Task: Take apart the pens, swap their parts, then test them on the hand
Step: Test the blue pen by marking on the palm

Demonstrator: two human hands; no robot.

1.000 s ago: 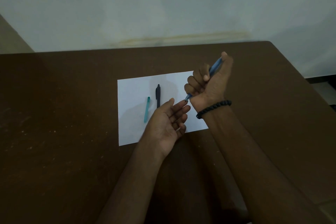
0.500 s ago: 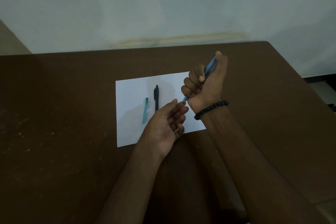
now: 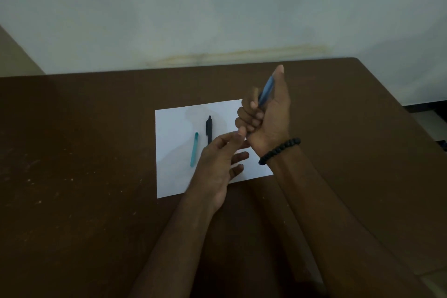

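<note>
My right hand (image 3: pixel 266 116), with a black bead bracelet on its wrist, is closed in a fist around a blue pen (image 3: pixel 266 91) held upright above the white paper (image 3: pixel 174 123). The pen's lower end is hidden by my fingers. My left hand (image 3: pixel 217 167) is just below it, thumb and forefinger raised to the bottom of the right fist where the pen's tip is; whether they grip it is hidden. A teal pen part (image 3: pixel 194 149) and a black pen part (image 3: pixel 209 128) lie side by side on the paper, left of my hands.
The paper lies in the middle of a dark brown table (image 3: pixel 84 164). A pale wall (image 3: pixel 217 7) rises behind the table's far edge. The table's right edge runs diagonally at the right, with floor beyond it.
My left hand has turned from palm-up and flat to fingers pinching up at the pen's lower end. The pen's tip, visible before, is now covered. My right hand stayed put.
</note>
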